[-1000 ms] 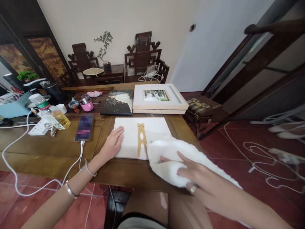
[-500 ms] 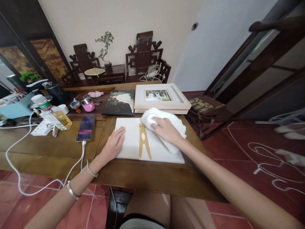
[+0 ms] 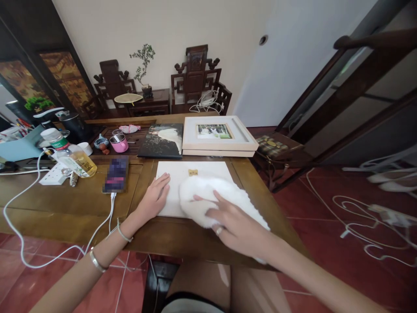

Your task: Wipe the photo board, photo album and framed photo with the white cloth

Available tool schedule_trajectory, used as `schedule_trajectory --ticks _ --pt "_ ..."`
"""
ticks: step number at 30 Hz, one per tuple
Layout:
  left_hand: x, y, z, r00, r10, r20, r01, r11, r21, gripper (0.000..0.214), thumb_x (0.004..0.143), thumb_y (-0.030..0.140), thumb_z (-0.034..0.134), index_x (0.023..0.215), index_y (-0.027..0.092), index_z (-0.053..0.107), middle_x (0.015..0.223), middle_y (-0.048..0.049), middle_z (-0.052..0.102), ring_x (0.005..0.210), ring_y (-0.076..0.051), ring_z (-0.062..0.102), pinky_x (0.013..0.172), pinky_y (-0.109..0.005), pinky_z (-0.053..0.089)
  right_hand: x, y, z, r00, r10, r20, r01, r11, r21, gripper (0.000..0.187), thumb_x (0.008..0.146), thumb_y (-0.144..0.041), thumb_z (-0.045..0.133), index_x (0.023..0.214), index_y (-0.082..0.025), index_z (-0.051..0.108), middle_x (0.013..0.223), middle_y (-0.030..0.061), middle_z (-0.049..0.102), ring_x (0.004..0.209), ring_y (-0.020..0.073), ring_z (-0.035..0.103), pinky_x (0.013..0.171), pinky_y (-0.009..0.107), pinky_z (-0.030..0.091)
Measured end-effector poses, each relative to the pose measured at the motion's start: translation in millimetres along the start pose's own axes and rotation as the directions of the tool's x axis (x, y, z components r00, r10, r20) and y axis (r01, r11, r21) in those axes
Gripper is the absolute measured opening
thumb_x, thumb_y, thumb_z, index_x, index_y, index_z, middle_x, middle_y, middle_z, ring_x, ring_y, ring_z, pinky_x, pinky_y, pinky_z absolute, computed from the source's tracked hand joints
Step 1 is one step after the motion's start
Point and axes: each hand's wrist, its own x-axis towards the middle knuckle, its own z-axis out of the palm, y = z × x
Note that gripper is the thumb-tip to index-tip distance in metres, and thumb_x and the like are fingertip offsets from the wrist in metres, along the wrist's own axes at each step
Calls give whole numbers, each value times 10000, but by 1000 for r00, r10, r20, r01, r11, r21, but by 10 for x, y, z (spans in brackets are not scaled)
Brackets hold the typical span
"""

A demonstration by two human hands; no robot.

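Note:
A white fluffy cloth [image 3: 198, 195] is bunched under my right hand [image 3: 228, 217], whose fingers grip it against a flat white panel [image 3: 174, 174]. The cloth spreads over the panel's right part and hangs past its near edge. My left hand [image 3: 155, 195] lies flat on the panel's left edge, fingers stretched out, holding nothing. Only the top end of a tan stand leg [image 3: 193, 172] shows on the panel; its two prongs are hidden by the cloth.
Behind the panel lie stacked light-wood picture frames [image 3: 221, 148] and a dark photo panel [image 3: 163, 139]. To the left are a phone [image 3: 115, 174] on a cable, a bottle [image 3: 73, 156], a power strip [image 3: 54, 174] and a pink cup [image 3: 119, 143]. A bag [image 3: 273, 148] rests at the right.
My right hand has drawn the cloth down toward me, from the panel's upper right to its near edge, covering most of the tan leg. My left hand stays in place.

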Motion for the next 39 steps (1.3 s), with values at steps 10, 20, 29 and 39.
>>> schedule_trajectory --ticks 10,20,29,39 --pt "-7 -56 0 999 35 11 -35 999 -17 404 866 162 401 1239 157 556 1352 -120 524 1307 -229 426 1122 -475 281 934 650 -137 971 212 -113 -228 961 -154 272 812 -108 341 833 -147 609 773 99 687 805 271 639 930 463 357" --pt "-14 -59 17 999 46 10 -45 999 -11 413 867 155 378 1242 108 545 1354 -160 512 1308 -242 423 1115 -495 277 380 -110 178 992 124 23 -117 975 -191 291 708 -73 453 927 -135 634 1294 219 530 1355 322 276 1060 624 147" --pt "-16 -55 11 999 41 16 -41 999 2 419 863 152 387 1254 139 537 1361 -139 511 1314 -231 416 1119 -484 278 261 -147 144 996 89 30 -86 992 -92 295 709 -63 442 908 -147 642 1284 209 549 1340 270 327 1078 574 190" --pt "-16 -59 11 999 36 14 -36 999 3 412 868 155 383 1246 137 544 1356 -138 516 1315 -228 414 1118 -468 281 1158 373 60 977 210 -29 -209 929 -305 333 810 -115 423 1085 -84 608 1257 250 546 1318 337 336 1009 626 222"
